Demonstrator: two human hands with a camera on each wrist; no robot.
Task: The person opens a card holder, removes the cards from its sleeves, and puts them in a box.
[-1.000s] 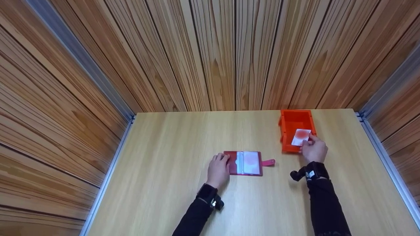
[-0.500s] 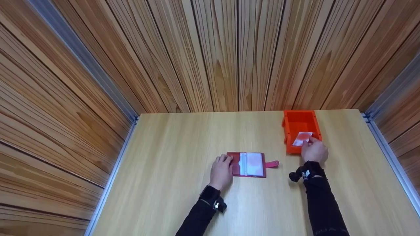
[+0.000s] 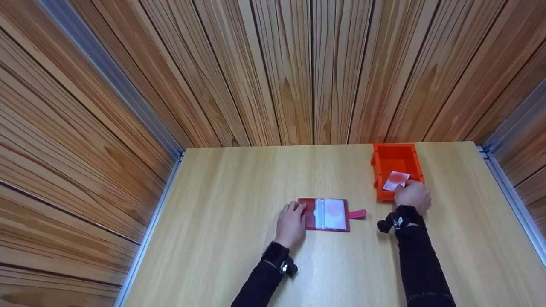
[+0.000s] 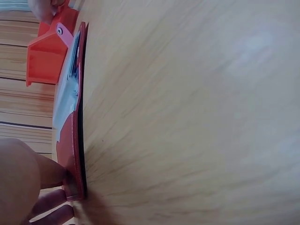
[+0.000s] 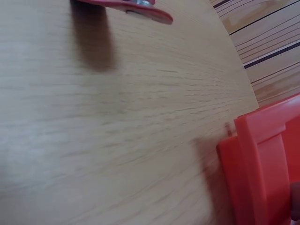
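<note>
An open dark red card holder [image 3: 310, 214] with clear sleeves lies flat mid-table, its pink snap strap [image 3: 357, 214] pointing right. My left hand [image 3: 291, 224] grips its left edge; in the left wrist view the thumb lies on the red cover [image 4: 69, 150] and other fingers are at the end of it. A pale card with a round red print [image 3: 396, 181] is pinched in my right hand [image 3: 413, 196], over the front part of an orange bin [image 3: 393, 150]. Only a bit of the right hand [image 5: 295, 201] shows in the right wrist view, beside the bin wall.
The orange bin stands at the table's [image 3: 239, 183] back right, near the wooden plank wall [image 3: 281, 76]. Metal rails [image 3: 149, 238] run along the left and right table edges.
My right hand has lowered slightly with the card toward the bin's front right rim, and the card tilts more. The left hand stays at the card holder. The head view has shifted a little.
</note>
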